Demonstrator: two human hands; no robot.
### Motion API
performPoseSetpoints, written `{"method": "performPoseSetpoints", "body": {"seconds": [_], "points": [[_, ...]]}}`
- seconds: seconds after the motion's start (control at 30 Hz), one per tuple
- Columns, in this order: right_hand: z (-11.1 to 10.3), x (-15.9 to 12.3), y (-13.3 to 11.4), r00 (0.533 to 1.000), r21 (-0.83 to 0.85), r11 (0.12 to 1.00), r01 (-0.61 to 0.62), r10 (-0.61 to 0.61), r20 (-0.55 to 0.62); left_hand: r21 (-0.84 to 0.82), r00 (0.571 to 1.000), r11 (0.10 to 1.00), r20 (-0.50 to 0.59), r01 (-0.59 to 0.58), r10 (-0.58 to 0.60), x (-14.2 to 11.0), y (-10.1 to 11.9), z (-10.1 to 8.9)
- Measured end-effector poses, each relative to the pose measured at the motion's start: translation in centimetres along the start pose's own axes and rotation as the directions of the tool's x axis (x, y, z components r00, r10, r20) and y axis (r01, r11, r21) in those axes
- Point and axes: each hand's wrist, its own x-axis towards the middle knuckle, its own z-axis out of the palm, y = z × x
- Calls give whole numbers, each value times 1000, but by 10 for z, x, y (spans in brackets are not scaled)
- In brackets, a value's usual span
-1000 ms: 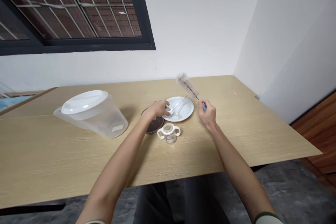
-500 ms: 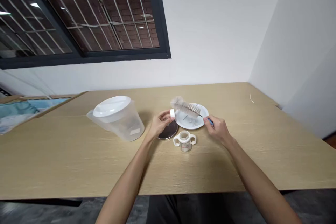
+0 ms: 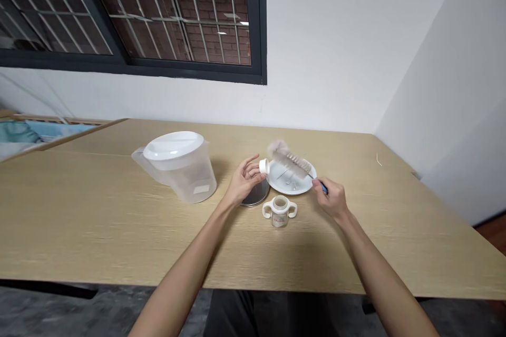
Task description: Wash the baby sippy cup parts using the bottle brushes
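My left hand (image 3: 244,181) pinches a small white cap (image 3: 263,166) just above a round dark metal lid (image 3: 255,194). My right hand (image 3: 332,198) grips the blue handle of a bottle brush (image 3: 289,158), whose grey bristles point left and meet the cap. Both are held over the left edge of a white plate (image 3: 294,185). A small clear cup with a white two-handled collar (image 3: 280,210) stands upright on the wooden table (image 3: 118,221) between my hands.
A clear plastic pitcher with a white lid (image 3: 177,165) stands to the left of my hands. Some small white parts lie on the plate. White walls close the back and right of the table. A barred window is above.
My left hand lifted the cap off the plate and turned it toward the brush. My right hand swung the brush head down and left until it reached the cap. The camera shifted.
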Motion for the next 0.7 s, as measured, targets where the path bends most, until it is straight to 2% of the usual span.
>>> {"method": "performPoseSetpoints", "body": {"seconds": [0.07, 0.17, 0.27, 0.33, 0.4, 0.53, 0.7], "points": [[4, -1, -3, 997, 1, 998, 64, -64, 44, -54, 1000, 998, -3, -9, 9, 1, -2, -2], [7, -1, -1, 997, -67, 997, 39, -35, 66, -84, 999, 996, -37, -18, 15, 1, -4, -5], [3, 0, 3, 999, -106, 994, -34, 35, 4, -80, 998, 997, -62, -7, 2, 1, -4, -8], [1, 0, 2, 999, -83, 996, -42, 39, -36, -82, 998, 997, -65, 3, -8, 1, -2, -8], [2, -1, -2, 999, -37, 999, -11, 9, -42, -79, 998, 997, -55, 18, -22, -1, 0, -7], [8, -2, -7, 997, -13, 997, 79, -78, 24, -61, 999, 998, -18, 32, -33, -2, 3, -3], [3, 2, 6, 998, -123, 991, -54, 49, -46, -76, 997, 996, -61, 48, -53, -3, 5, -1]]}}
